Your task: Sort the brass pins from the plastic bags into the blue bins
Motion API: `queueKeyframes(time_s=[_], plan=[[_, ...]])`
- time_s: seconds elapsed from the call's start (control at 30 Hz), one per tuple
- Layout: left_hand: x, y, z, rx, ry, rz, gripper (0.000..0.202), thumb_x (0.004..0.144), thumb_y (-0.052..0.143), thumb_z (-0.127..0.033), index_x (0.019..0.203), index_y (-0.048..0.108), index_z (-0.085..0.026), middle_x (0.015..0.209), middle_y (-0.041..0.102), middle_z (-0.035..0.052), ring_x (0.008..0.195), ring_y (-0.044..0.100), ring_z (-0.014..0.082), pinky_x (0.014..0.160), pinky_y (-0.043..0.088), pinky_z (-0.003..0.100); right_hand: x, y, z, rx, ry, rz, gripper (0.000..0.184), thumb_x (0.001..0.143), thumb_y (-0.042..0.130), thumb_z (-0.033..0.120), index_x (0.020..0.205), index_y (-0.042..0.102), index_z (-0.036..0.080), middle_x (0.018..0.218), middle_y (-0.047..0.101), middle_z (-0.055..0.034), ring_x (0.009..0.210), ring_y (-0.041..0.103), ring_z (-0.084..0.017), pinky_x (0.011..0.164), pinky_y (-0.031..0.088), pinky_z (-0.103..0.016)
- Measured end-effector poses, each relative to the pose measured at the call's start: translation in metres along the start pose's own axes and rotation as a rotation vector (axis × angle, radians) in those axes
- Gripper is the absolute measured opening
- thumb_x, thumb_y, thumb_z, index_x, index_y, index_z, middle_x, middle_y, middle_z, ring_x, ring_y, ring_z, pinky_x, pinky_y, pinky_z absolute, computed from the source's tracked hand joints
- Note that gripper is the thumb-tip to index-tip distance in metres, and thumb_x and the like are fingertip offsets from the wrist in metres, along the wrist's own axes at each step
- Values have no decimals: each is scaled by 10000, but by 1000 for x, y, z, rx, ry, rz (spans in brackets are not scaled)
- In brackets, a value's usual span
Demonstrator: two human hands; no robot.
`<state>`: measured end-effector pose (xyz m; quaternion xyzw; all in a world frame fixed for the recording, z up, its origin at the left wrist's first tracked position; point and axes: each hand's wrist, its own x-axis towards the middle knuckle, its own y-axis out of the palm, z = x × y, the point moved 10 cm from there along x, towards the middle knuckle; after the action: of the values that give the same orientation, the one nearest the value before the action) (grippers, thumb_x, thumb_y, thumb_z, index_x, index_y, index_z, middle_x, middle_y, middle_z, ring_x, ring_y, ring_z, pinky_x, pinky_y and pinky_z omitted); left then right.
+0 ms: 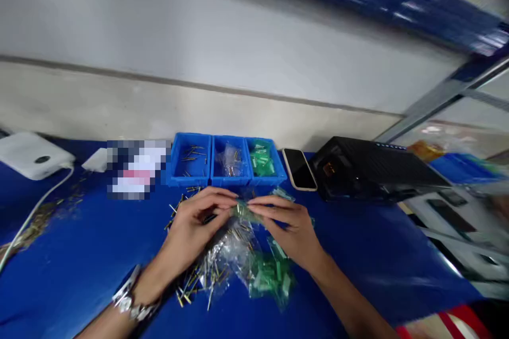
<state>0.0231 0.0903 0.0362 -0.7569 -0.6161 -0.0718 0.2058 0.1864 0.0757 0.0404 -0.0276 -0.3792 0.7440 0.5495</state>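
Between the fingertips of both hands is a small clear plastic bag (pixel 241 211) with a greenish tint and something brass-coloured inside. My left hand (pixel 201 217), with a metal watch on its wrist, pinches the bag's left side. From the right, my right hand (pixel 292 225) pinches the other side. Below them lies a pile of loose thin metal pins (pixel 194 278), gold and silver in colour. Clear plastic bags (pixel 234 249) with pins lie over part of the pile. Nearer my right forearm is a heap of green bags (pixel 272 275). My hands hide part of the pile.
Three blue bins stand against the wall: one with loose pins (pixel 174 161), one with clear bags (pixel 214 172), one with green packets (pixel 281 169). Right of them are a phone (pixel 300 169) and a black box-shaped device (pixel 358 169). A white device with a cable (pixel 35 154) sits left.
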Motion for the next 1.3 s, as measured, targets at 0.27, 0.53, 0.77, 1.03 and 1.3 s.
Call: queueKeyframes(time_s=[0.27, 0.53, 0.77, 1.03, 1.3], plan=[[-11, -1, -32, 94, 342, 37, 226, 887, 612, -19, 928, 734, -205, 1062, 668, 58, 1073, 650, 186, 895, 552, 316, -1, -13, 18, -194, -153, -108, 406, 834, 673, 106, 1197, 677, 286, 1166, 612, -67, 1027, 620, -222, 747, 564, -338], [-4, 0, -13, 237, 187, 36, 181, 929, 555, -103, 933, 698, -214, 1033, 623, 35, 949, 628, 139, 815, 506, 280, 4, -4, 16, -166, -61, 100, 172, 876, 624, 175, 1023, 689, 237, 859, 637, -15, 797, 581, -177, 781, 479, -367], [-1, 3, -10, 259, 147, 42, 160, 942, 536, -142, 980, 678, -204, 1029, 614, 41, 951, 614, 142, 821, 497, 287, -10, 48, 31, -257, 76, 351, 527, 687, 829, 426, 1139, 625, 247, 1119, 602, -52, 1092, 512, -285, 930, 452, -441], [0, -2, -6, 231, 22, 29, 160, 930, 573, -231, 1049, 680, -217, 1028, 668, 44, 915, 653, 167, 785, 525, 301, -4, 34, -4, 0, 320, 165, 160, 825, 715, 225, 769, 565, 207, 735, 550, 39, 700, 525, -135, 695, 448, -273], [-2, 10, 19, -82, -193, 119, 161, 908, 654, -300, 1026, 747, -246, 925, 744, 42, 815, 708, 165, 693, 578, 276, -7, 18, -23, 266, 423, -26, 135, 906, 624, 275, 1023, 685, 247, 726, 685, 20, 574, 586, -116, 528, 466, -223]])
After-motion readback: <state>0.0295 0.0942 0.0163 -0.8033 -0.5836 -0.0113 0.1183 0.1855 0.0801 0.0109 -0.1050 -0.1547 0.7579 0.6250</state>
